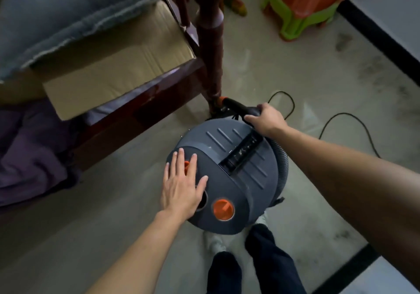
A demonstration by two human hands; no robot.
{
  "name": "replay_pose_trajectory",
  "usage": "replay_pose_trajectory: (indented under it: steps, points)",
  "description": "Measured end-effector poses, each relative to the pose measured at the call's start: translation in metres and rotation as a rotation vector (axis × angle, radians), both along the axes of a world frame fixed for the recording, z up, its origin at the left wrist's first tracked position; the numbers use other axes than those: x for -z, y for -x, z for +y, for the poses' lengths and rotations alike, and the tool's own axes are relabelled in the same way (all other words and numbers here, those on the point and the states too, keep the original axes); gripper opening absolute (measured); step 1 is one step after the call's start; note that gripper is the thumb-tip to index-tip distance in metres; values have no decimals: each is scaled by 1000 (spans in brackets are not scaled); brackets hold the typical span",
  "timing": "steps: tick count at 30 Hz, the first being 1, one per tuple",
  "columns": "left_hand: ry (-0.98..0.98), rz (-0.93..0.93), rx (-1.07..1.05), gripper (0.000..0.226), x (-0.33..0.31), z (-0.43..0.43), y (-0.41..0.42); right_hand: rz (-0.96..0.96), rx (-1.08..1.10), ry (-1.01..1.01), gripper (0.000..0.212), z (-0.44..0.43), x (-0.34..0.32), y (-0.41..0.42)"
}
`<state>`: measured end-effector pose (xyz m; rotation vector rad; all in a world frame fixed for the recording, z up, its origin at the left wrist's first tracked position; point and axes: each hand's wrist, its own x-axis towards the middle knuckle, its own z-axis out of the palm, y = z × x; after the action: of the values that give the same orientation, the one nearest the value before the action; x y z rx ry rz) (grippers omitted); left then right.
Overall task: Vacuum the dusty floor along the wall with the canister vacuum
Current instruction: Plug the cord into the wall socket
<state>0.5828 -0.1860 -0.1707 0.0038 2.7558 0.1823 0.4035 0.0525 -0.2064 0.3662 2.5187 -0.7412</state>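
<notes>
Under both hands, the canister vacuum (229, 175) stands on the floor (295, 71).
Left hand (181, 189) lies flat on its lid; right hand (266, 121) grips the hose handle (241, 107).

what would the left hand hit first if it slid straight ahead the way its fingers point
The left hand lies flat on the vacuum lid. Going straight on, it would clear the lid's far rim and then probably meet the dark bed frame near the bedpost. Depth is unclear, so it might pass short of it.

No text, label, brand or number is legible on anything in view.
</notes>
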Motion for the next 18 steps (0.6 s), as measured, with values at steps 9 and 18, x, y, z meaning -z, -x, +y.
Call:
replay_pose_trajectory:
  steps: [9,18]
  points:
    - [-42,223,-42,62,37,9,-2,-88,-84,-113,39,-20,39,35]
    - [6,100,-35,64,26,11,4,-5,154,-159,40,35,12,3]
